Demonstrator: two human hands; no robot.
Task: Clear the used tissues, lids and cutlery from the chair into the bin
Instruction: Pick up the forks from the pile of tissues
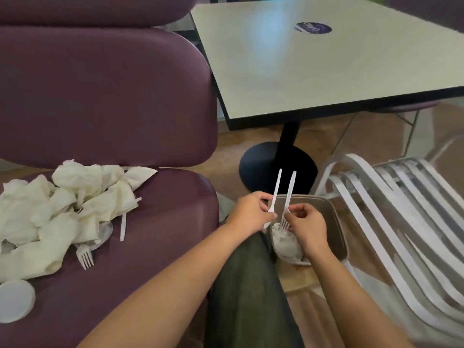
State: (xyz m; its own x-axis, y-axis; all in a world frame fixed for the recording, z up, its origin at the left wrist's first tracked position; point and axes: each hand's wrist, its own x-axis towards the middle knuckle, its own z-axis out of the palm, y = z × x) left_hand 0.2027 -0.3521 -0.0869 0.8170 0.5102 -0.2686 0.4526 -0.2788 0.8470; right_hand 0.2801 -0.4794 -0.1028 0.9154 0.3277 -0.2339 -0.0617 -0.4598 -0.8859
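Observation:
My left hand [251, 212] pinches a white plastic utensil [275, 192] with its handle pointing up. Beside it, my right hand [305, 228] pinches a white plastic fork [289, 194], tines down. Both are held over the grey bin [336, 222] on the floor, which has crumpled tissue [285, 242] inside. On the purple chair seat [163, 234] at the left lies a heap of used tissues [62, 209], a fork [85, 257], a white knife [123, 227], and a round white lid [15, 300] near the front left edge.
A cream table [313, 59] on a black pedestal [276, 162] stands behind the bin. A metal slatted chair [401, 222] is close on the right. My trouser leg [248, 292] runs between the purple chair and the bin. The purple backrest [100, 96] rises behind the seat.

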